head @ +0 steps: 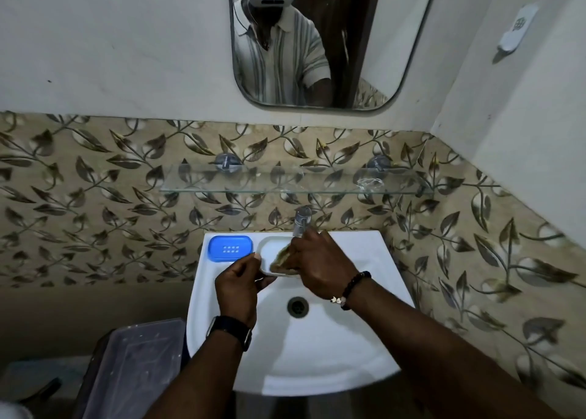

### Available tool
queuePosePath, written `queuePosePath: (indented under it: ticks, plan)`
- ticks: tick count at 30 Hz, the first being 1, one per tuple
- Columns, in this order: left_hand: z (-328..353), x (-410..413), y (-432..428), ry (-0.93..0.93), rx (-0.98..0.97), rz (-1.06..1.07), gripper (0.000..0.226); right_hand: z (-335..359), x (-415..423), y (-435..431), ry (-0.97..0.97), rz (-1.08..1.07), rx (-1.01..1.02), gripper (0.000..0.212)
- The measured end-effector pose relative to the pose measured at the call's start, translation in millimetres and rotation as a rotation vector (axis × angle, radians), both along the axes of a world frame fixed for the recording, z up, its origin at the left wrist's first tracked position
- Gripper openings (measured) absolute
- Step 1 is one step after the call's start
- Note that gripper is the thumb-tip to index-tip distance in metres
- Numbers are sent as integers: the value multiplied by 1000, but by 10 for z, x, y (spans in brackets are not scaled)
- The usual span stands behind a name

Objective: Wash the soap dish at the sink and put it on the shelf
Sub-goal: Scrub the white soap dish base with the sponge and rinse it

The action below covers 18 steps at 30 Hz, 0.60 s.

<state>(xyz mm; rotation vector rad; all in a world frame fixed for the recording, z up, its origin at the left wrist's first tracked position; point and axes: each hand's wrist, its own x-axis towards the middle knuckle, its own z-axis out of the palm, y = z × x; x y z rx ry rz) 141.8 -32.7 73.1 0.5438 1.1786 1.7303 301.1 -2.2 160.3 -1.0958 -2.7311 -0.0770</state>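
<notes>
A white soap dish (pixel 269 249) is held over the white sink (pixel 317 349), just below the tap (pixel 301 222). My left hand (pixel 241 283) grips its near left edge. My right hand (pixel 320 266) presses a greenish-brown scrub pad (pixel 283 260) into the dish. A blue perforated insert (pixel 230 248) lies on the sink's back left ledge. Above the tap a glass shelf (pixel 253 183) runs along the leaf-patterned tiles.
A small clear crumpled object (pixel 369 183) lies at the shelf's right end. The drain (pixel 298 306) sits mid-basin. A mirror (pixel 317 37) hangs above. A clear plastic bin (pixel 133 364) stands left of the sink. A white holder (pixel 517 28) is on the right wall.
</notes>
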Motion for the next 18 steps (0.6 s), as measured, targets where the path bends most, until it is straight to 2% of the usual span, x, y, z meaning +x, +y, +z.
queuePosePath:
  ticks: [4, 5, 7, 9, 10, 12, 15, 18]
  plan:
    - [5, -66, 1, -7, 6, 24, 12, -2, 27, 17, -69, -82, 238, 39]
    - [-2, -63, 4, -6, 8, 20, 11, -47, -29, -6, -13, -98, 227, 39]
    - [-24, -18, -17, 9, 7, -1, 11, -161, -184, -60, 142, -101, 73, 31]
    - [-63, 47, -58, 45, 10, -36, 12, -226, -283, -108, 190, -67, -85, 23]
    - [-80, 62, -77, 56, 12, -43, 13, -241, -286, -102, 168, -46, -75, 23]
    - [-79, 57, -84, 56, 24, -38, 13, -223, -215, -45, 86, -20, 76, 27]
    - [-30, -14, -25, 6, 14, 41, 9, -150, -148, 2, -55, -104, 253, 27]
    - [12, -30, 2, -53, -15, 85, 10, -116, -181, -29, -11, -217, 240, 37]
